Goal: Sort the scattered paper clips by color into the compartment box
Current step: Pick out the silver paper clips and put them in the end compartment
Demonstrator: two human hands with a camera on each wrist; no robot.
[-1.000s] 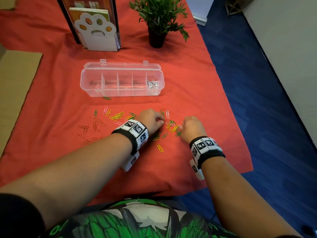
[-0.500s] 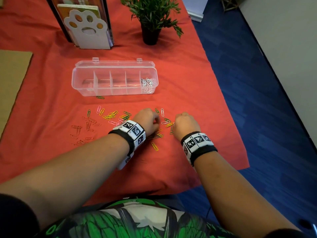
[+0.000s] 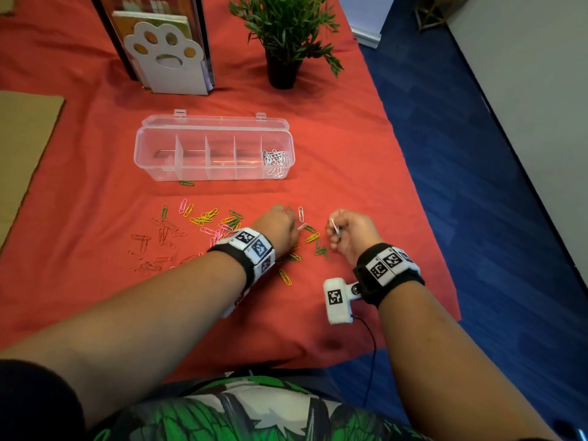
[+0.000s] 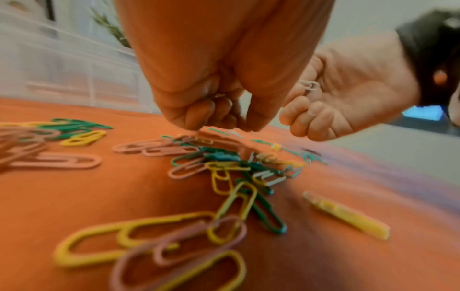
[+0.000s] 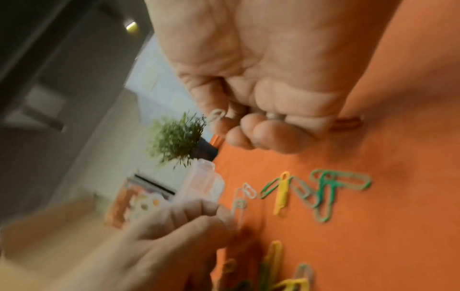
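Note:
Several coloured paper clips [image 3: 203,218] lie scattered on the red cloth: green, yellow, pink, orange and white. The clear compartment box [image 3: 159,168] stands open behind them, with white clips [image 3: 275,159] in its rightmost compartment. My left hand [image 3: 291,222] is curled over the pile, fingertips pinching down at a white clip [image 5: 239,203]; another pale clip [image 4: 219,96] shows inside its fingers. Just to the right, my right hand [image 3: 334,232] is raised off the cloth, curled round white clips [image 5: 216,115].
A potted plant [image 3: 284,36] and a paw-print book holder [image 3: 165,62] stand behind the box. One green clip [image 3: 186,183] lies against the box's front wall. The cloth's right edge [image 3: 423,198] drops to blue floor. Cardboard [image 3: 22,138] lies at the left.
My right hand has lifted off the cloth and turned, with white clips in its fingers. The left hand stays over the pile, working at a white clip. The head view has moved closer.

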